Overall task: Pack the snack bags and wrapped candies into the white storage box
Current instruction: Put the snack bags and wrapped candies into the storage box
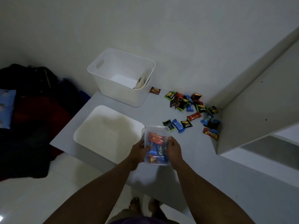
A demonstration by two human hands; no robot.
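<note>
Both hands, left hand [138,148] and right hand [174,148], grip a clear container [156,145] of red and blue wrapped candies by its sides, above the surface [202,159]. The white storage box [121,76] stands well behind, beside scattered loose candies [192,110].

My left grip [140,148] and right grip [174,148] cover the side walls of the clear tub [156,143] between them, hiding some wrappers inside. Far beyond my grips, the white storage box [113,88] shows only a sliver of its contents behind its near wall. Print on the loose candies [191,109] beyond my right grip is too small to read. Both my elbows are cut off by the lower edge.
</note>
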